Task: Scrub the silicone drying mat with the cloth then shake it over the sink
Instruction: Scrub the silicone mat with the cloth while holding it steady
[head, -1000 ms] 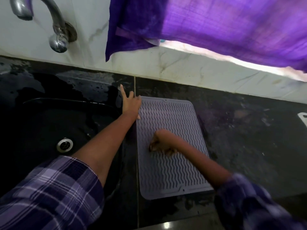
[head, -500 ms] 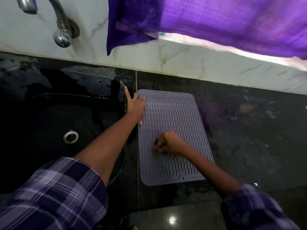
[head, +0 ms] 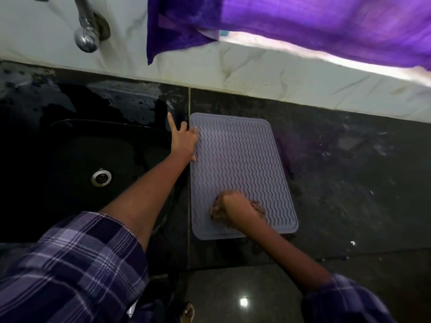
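A grey silicone drying mat (head: 238,159) with wavy ridges lies flat on the dark counter, just right of the sink. My left hand (head: 184,141) presses flat on the mat's upper left edge, fingers spread, one finger pointing away over the counter. My right hand (head: 235,206) is closed on a brownish cloth (head: 218,210) and bears down on the mat's lower middle. Most of the cloth is hidden under the fist; it looks blurred.
A black sink (head: 88,164) with a metal drain (head: 101,177) lies to the left. A chrome tap (head: 87,31) juts from the white marble wall. A purple curtain (head: 303,24) hangs above. The wet dark counter (head: 349,171) stretches right. A glossy floor (head: 242,297) shows below the counter edge.
My right hand with the cloth has slid down the mat toward its near edge. My left hand has stayed on the upper left edge. The view has tilted slightly downward.
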Available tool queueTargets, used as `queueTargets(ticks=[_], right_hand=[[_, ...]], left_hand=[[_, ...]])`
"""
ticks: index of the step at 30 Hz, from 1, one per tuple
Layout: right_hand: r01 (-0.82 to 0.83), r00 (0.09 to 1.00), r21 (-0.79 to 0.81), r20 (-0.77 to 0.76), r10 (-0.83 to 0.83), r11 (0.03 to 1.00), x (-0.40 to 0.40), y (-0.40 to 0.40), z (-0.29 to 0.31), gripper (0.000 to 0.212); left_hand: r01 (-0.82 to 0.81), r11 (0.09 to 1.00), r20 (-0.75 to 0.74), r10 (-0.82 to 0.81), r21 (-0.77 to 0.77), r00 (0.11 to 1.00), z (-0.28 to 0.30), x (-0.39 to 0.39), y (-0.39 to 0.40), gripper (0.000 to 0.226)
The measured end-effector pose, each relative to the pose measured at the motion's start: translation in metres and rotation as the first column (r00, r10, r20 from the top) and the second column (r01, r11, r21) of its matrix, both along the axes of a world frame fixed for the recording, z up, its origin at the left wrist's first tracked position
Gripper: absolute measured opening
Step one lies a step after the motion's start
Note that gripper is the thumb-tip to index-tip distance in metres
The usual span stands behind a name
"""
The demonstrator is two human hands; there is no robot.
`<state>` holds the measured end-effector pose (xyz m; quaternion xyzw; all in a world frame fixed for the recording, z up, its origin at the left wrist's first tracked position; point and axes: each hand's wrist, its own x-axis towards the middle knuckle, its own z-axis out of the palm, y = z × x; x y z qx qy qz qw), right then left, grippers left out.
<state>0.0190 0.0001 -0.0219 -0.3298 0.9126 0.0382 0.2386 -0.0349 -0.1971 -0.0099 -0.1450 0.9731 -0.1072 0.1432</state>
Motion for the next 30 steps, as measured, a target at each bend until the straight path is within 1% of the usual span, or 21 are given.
queueTargets(ticks=[2, 3, 4, 5, 6, 8, 9, 11, 13, 15, 17, 18, 19, 20, 21, 22, 23, 24, 27, 28, 30], right_hand=[[0.017, 0.991, 0.094, 0.132, -0.029, 0.995, -0.014, -0.006, 0.014, 0.028], [0.033, 0.984, 0.070, 0.175, -0.045, 0.997, -0.027, -0.015, 0.024, 0.024], [0.042, 0.989, -0.010, 0.144, -0.040, 0.999, -0.043, -0.025, 0.028, 0.021], [0.059, 0.996, -0.104, 0.074, -0.052, 0.993, -0.056, -0.037, 0.032, 0.021], [0.067, 0.998, -0.149, -0.013, -0.069, 0.987, -0.067, -0.047, 0.031, 0.022], [0.077, 0.984, -0.131, -0.148, -0.097, 0.988, -0.062, -0.057, 0.023, 0.025], [0.064, 0.979, -0.144, -0.183, -0.091, 0.987, -0.052, -0.054, 0.014, 0.026], [0.038, 0.982, -0.184, -0.173, -0.070, 0.982, -0.021, -0.035, 0.002, 0.027], [0.005, 0.990, -0.183, -0.139, -0.030, 0.983, 0.022, 0.000, -0.006, 0.028], [-0.086, 0.995, -0.097, -0.066, 0.080, 0.992, 0.055, 0.029, -0.001, 0.032], [-0.178, 0.979, -0.007, 0.100, 0.178, 0.984, 0.047, 0.035, 0.012, 0.029], [-0.202, 0.968, 0.003, 0.155, 0.199, 0.979, 0.034, 0.028, 0.023, 0.026], [-0.163, 0.971, -0.017, 0.176, 0.164, 0.986, 0.019, 0.020, 0.035, 0.023], [-0.079, 0.982, -0.085, 0.165, 0.092, 0.993, 0.003, 0.011, 0.039, 0.021], [0.005, 0.996, -0.145, 0.094, 0.008, 0.989, -0.011, 0.001, 0.042, 0.021], [0.043, 0.999, -0.166, -0.011, -0.045, 0.985, -0.021, -0.006, 0.038, 0.022], [0.083, 0.993, -0.153, -0.073, -0.095, 0.985, -0.022, -0.011, 0.034, 0.022], [0.089, 0.987, -0.175, -0.120, -0.111, 0.981, -0.018, -0.012, 0.024, 0.023], [0.029, 0.982, -0.233, -0.174, -0.071, 0.972, 0.021, 0.010, 0.003, 0.026], [0.003, 0.984, -0.239, -0.173, -0.045, 0.971, 0.040, 0.023, 0.000, 0.028], [-0.052, 0.993, -0.224, -0.111, 0.027, 0.973, 0.070, 0.052, -0.004, 0.034]], left_hand=[[-0.004, 0.999, 0.005, 0.004, 0.054, 1.000, 0.004, 0.009, 0.006, 0.081], [-0.011, 0.996, 0.017, 0.009, 0.091, 1.000, 0.006, 0.014, 0.010, 0.079], [-0.017, 0.992, 0.044, 0.011, 0.122, 0.999, 0.009, 0.018, 0.013, 0.081], [-0.021, 0.989, 0.085, 0.009, 0.144, 0.996, 0.012, 0.024, 0.017, 0.087], [-0.019, 0.988, 0.127, 0.000, 0.150, 0.992, 0.014, 0.029, 0.021, 0.094], [0.015, 0.995, 0.165, -0.032, 0.103, 0.986, 0.014, 0.042, 0.029, 0.106], [0.030, 0.997, 0.155, -0.040, 0.067, 0.987, 0.012, 0.047, 0.032, 0.110], [0.028, 0.999, 0.101, -0.031, 0.027, 0.994, 0.010, 0.053, 0.034, 0.117], [0.051, 0.999, 0.091, -0.049, -0.020, 0.995, 0.010, 0.056, 0.035, 0.126], [0.063, 0.997, 0.090, -0.058, -0.054, 0.994, 0.010, 0.056, 0.037, 0.128], [0.066, 0.995, 0.109, -0.058, -0.075, 0.992, 0.013, 0.057, 0.042, 0.122], [0.068, 0.995, 0.124, -0.059, -0.077, 0.991, 0.014, 0.059, 0.046, 0.117], [0.064, 0.996, 0.137, -0.055, -0.066, 0.989, 0.015, 0.060, 0.051, 0.111], [0.056, 0.997, 0.148, -0.049, -0.045, 0.988, 0.015, 0.060, 0.056, 0.106], [0.049, 0.998, 0.160, -0.045, -0.026, 0.986, 0.014, 0.061, 0.060, 0.104], [0.051, 0.998, 0.168, -0.046, -0.025, 0.985, 0.012, 0.063, 0.065, 0.106], [0.053, 0.998, 0.166, -0.047, -0.037, 0.985, 0.010, 0.065, 0.068, 0.110], [0.051, 0.998, 0.150, -0.043, -0.049, 0.988, 0.008, 0.068, 0.071, 0.114], [0.055, 0.996, 0.105, -0.047, -0.072, 0.993, 0.002, 0.071, 0.070, 0.123], [0.054, 0.995, 0.107, -0.045, -0.078, 0.993, 0.000, 0.071, 0.068, 0.126], [0.053, 0.995, 0.112, -0.043, -0.088, 0.993, -0.001, 0.070, 0.066, 0.129]])
